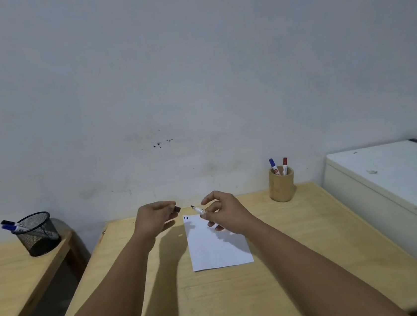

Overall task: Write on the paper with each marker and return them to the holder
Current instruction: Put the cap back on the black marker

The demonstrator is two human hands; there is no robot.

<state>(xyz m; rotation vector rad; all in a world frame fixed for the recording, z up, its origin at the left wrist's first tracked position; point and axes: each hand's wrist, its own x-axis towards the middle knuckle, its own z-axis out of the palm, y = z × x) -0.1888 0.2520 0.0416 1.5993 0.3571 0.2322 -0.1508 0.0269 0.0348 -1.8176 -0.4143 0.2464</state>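
Above the paper, the right hand pinches an uncapped marker, its barrel mostly hidden by fingers. The left hand grips the dark cap, half concealed.

Your two bare forearms reach forward from the bottom corners and draw in toward each other. Your left hand is curled, thumb and fingertips pinched on a small dark cap (only its end shows). Your right hand sits just beside it, apart, with the index finger arched up and the other fingers pinching a marker, its dark tip aimed at your left hand.
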